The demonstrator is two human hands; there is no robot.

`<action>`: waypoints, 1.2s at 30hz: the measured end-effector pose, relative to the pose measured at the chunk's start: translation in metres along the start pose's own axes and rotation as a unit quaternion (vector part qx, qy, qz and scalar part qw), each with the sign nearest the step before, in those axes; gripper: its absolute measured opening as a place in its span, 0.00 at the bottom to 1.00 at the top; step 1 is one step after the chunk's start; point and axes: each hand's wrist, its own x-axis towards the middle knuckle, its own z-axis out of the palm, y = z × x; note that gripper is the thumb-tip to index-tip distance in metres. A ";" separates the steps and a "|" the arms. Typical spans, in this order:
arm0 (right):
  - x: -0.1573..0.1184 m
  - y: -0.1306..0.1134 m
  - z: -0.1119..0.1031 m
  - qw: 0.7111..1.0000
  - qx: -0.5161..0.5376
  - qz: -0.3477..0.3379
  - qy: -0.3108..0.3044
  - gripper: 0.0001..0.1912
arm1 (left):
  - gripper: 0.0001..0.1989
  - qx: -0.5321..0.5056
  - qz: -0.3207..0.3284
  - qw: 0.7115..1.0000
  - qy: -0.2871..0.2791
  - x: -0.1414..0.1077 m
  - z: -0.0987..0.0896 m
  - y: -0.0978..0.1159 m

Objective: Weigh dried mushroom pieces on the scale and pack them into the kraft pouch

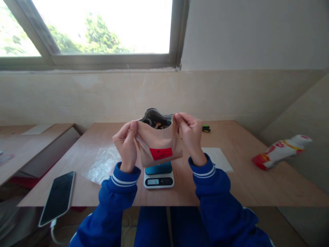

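Note:
A tan pouch point(160, 142) with a red label hangs between my hands, its top edge pulled apart. Inside its dark lining some small dark and orange-brown contents show, too small to make out. My left hand point(127, 144) pinches the left end of the pouch's rim between thumb and fingers. At the right end of the rim, my right hand point(190, 133) pinches it the same way. Just below and behind the pouch stands a white kitchen scale point(159, 181) with a blue top and a lit display; the pouch hides part of it.
Crumpled clear plastic point(104, 164) lies left of the scale, and a phone point(58, 195) with a cable overhangs the table's left front edge. White paper point(218, 159), green-and-black pens point(206, 128) and a white-red bottle point(281, 151) are on the right of the table point(231, 137).

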 end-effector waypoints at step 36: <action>-0.084 -0.030 -0.065 0.991 0.001 0.071 0.111 0.19 | 0.21 0.095 0.019 0.995 0.008 -0.079 -0.002 0.052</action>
